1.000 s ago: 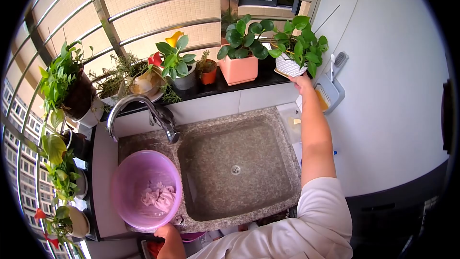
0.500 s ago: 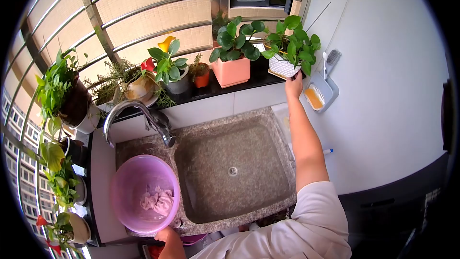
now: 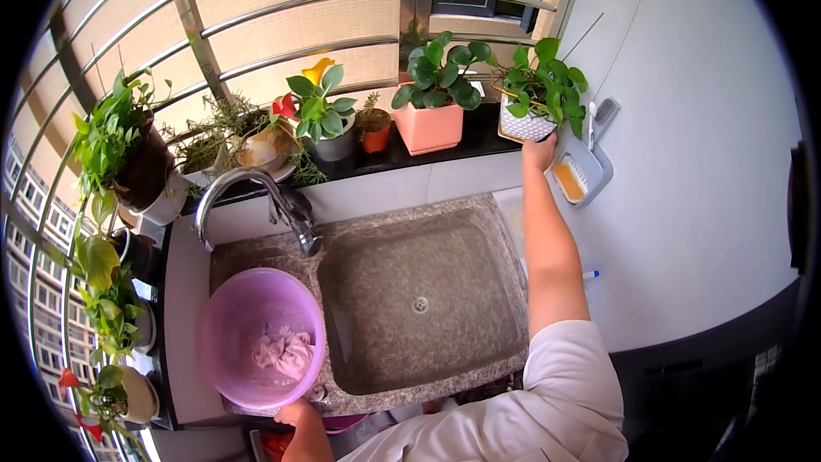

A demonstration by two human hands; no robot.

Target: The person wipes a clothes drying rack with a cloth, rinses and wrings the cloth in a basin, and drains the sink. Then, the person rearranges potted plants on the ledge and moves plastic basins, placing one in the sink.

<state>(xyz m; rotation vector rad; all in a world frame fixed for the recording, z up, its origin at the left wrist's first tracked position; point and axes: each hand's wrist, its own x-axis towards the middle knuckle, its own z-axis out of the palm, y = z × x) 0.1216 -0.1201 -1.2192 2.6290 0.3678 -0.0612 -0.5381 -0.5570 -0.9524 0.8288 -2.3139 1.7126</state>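
Note:
My right hand reaches to the black ledge at the back right. It is closed at the lower right corner of a white textured flower pot with a leafy green plant; part of the fingers is hidden. My left hand is curled at the front edge of the sink counter, close against the rim of a purple plastic basin. What its fingers grip is hidden. A crumpled pale pink cloth lies in the basin. The stone sink lies between my two arms.
A chrome faucet arches behind the basin. Along the ledge stand a coral pot, a small orange pot and several other plants. A grey wall holder with brushes hangs right of my hand. Metal bars close off the back.
The view has shifted slightly, so the ledge and pots appear a little farther right. Both hands keep nearly the same places at the flower pot and the basin.

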